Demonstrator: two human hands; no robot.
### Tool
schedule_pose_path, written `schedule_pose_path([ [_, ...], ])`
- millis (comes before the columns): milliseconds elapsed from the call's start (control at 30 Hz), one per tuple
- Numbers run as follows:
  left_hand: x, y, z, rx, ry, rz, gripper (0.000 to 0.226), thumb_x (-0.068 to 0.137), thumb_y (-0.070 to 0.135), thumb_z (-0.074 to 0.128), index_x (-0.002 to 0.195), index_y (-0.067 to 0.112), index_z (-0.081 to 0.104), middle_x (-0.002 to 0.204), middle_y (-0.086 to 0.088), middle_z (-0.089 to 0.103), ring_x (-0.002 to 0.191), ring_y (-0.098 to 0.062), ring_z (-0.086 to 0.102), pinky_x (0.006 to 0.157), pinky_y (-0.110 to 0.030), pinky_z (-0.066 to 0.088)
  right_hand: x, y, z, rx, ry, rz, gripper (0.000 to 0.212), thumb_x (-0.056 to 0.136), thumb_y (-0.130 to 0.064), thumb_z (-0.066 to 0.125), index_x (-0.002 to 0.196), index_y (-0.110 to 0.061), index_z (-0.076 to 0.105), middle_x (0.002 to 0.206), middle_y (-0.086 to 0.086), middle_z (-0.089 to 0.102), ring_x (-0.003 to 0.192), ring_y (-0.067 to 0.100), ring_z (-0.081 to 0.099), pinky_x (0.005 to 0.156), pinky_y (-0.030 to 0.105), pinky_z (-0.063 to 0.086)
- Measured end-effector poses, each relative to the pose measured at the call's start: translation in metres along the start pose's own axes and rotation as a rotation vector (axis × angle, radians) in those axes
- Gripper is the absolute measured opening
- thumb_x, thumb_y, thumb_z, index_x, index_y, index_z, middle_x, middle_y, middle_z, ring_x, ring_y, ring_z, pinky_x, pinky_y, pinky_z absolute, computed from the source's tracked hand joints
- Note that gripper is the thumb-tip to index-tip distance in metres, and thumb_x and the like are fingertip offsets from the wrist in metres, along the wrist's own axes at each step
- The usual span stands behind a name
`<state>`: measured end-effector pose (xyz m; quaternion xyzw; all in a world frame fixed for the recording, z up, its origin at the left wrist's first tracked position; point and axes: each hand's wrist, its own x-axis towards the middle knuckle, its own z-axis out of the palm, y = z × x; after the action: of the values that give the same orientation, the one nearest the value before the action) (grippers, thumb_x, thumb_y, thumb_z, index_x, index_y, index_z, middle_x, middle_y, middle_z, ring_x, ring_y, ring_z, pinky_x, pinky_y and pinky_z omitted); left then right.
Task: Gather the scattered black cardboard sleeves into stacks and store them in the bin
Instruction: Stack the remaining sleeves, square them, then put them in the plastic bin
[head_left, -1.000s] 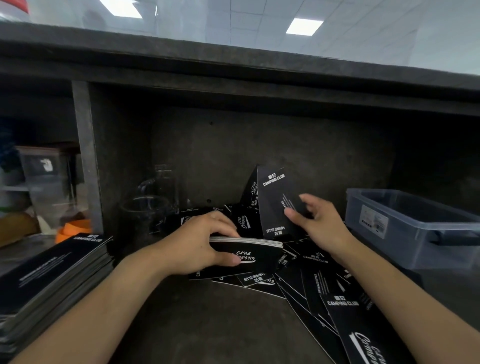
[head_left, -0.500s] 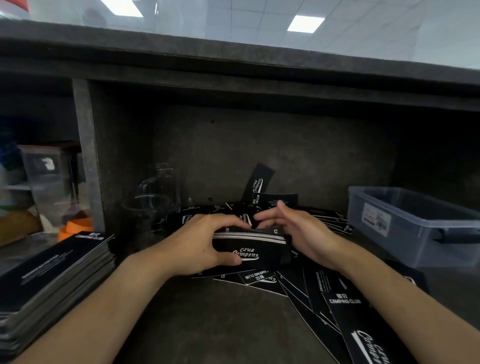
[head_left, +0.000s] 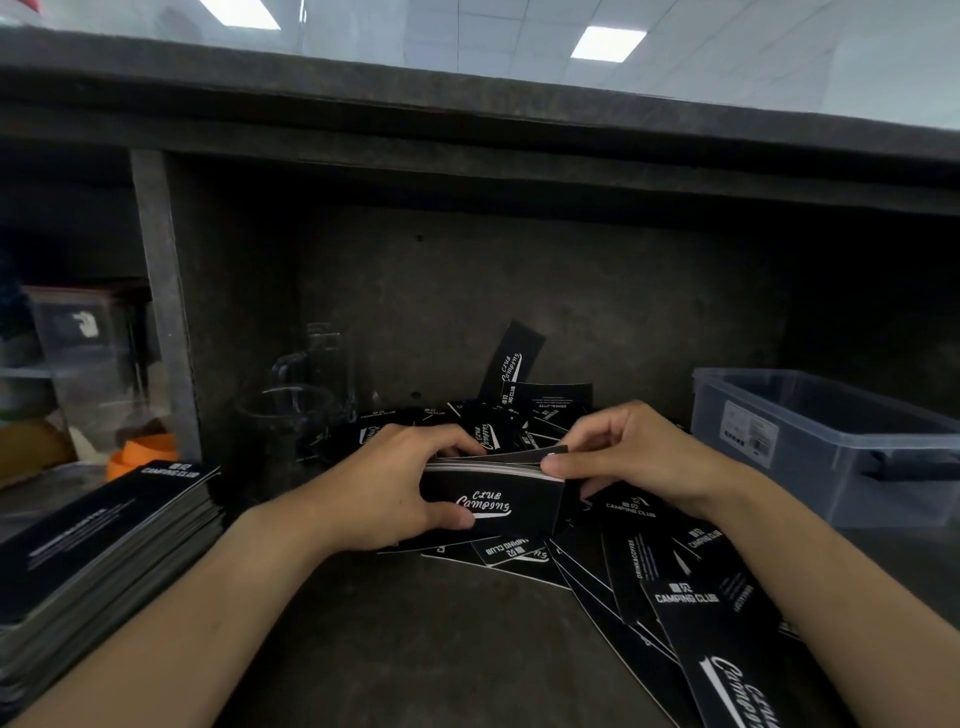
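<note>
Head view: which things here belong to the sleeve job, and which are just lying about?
Job: black cardboard sleeve stack gripped by left hand and right hand; scattered black cardboard sleeves; left-side black sleeve pile; translucent blue plastic bin.
Idle: clear glass mug; orange plastic object.

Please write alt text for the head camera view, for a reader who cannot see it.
The left hand and right hand grip a small stack of black sleeves inside a dark shelf. Loose sleeves lie scattered around it; a translucent bin stands at right, a taller stack at left.
</note>
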<state>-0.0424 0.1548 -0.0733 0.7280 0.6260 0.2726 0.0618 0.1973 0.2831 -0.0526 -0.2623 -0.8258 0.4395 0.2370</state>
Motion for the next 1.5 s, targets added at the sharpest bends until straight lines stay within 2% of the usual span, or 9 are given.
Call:
schedule_pose_path([
  [167,0.001,-0.001,0.0,-0.038,-0.007,-0.013,0.063,0.078,0.033,0.087,0.132,0.042,0.056,0.115,0.02,0.071,0.103,0.008,0.066,0.095,-0.019,0.052,-0.004,-0.004,-0.008,0.202,0.115,0.08,0.035,0.079,-0.043,0.076,0.096,-0.014,0.08,0.106,0.011,0.078,0.096,0.025,0.073,0.087,0.035,0.055],
  [367,0.0,-0.001,0.0,-0.017,-0.019,-0.016,0.045,0.079,0.036,0.085,0.117,0.043,0.061,0.109,0.02,0.072,0.099,0.008,0.066,0.089,-0.019,0.053,0.004,0.007,-0.016,0.313,0.57,0.201,0.022,0.087,-0.028,0.078,0.095,-0.007,0.076,0.095,0.01,0.075,0.075,0.015,0.068,0.049,0.017,0.052],
  [467,-0.001,0.0,-0.001,0.075,0.003,-0.01,0.027,0.08,0.044,0.083,0.095,0.035,0.062,0.099,0.018,0.068,0.087,0.007,0.063,0.071,-0.012,0.048,0.008,0.011,-0.009,0.311,0.446,0.321,0.018,0.087,-0.015,0.078,0.101,-0.003,0.074,0.084,0.006,0.067,0.059,0.009,0.058,0.045,0.017,0.049],
  [567,-0.001,0.0,-0.001,0.117,0.059,-0.01,0.04,0.075,0.051,0.083,0.092,0.036,0.051,0.106,0.02,0.053,0.094,0.001,0.057,0.078,-0.016,0.048,0.01,0.013,-0.001,0.283,0.292,0.42,0.014,0.091,-0.011,0.075,0.101,-0.004,0.07,0.062,-0.001,0.055,0.041,0.003,0.043,0.04,0.016,0.042],
  [833,0.0,0.003,0.005,0.014,0.079,-0.057,0.126,0.069,0.05,0.088,0.155,0.047,-0.003,0.134,0.024,0.038,0.115,-0.002,0.052,0.102,-0.021,0.041,0.008,0.008,0.017,0.205,0.065,0.514,0.026,0.105,-0.032,0.052,0.086,-0.017,0.063,0.057,-0.005,0.044,0.041,0.003,0.03,0.039,0.016,0.032],
  [1000,-0.001,-0.001,0.004,0.102,0.091,0.041,0.057,0.073,0.055,0.083,0.119,0.05,0.051,0.146,0.026,0.018,0.129,-0.002,0.038,0.111,-0.031,0.041,0.005,0.006,0.018,0.035,0.049,0.463,0.03,0.104,-0.035,0.052,0.098,-0.013,0.071,0.059,-0.001,0.054,0.041,0.005,0.034,0.04,0.018,0.034],
  [1100,0.001,-0.003,0.007,0.066,0.07,0.072,0.035,0.077,0.052,0.081,0.099,0.039,0.056,0.132,0.026,0.049,0.119,0.003,0.051,0.104,-0.034,0.048,0.004,0.004,0.021,-0.048,0.076,0.397,0.043,0.101,-0.05,0.053,0.104,-0.012,0.073,0.07,0.004,0.061,0.041,0.007,0.042,0.04,0.02,0.037],
  [1267,0.002,-0.001,0.007,0.004,0.103,0.064,0.03,0.086,0.043,0.077,0.111,0.043,0.062,0.105,0.023,0.07,0.082,0.012,0.065,0.073,-0.021,0.055,0.007,0.004,0.013,-0.103,0.157,0.103,0.074,0.1,-0.068,0.021,0.098,-0.021,0.078,0.048,-0.001,0.05,0.041,0.007,0.044,0.044,0.019,0.037],
  [1500,0.003,-0.01,0.005,0.197,0.022,0.015,0.045,0.088,0.052,0.07,0.131,0.04,0.06,0.123,0.023,0.054,0.118,-0.001,0.05,0.108,-0.035,0.043,0.005,0.012,0.012,-0.056,0.008,-0.092,0.021,0.101,-0.018,0.061,0.12,-0.012,0.066,0.107,0.008,0.074,0.07,0.021,0.072,0.053,0.028,0.058],
])
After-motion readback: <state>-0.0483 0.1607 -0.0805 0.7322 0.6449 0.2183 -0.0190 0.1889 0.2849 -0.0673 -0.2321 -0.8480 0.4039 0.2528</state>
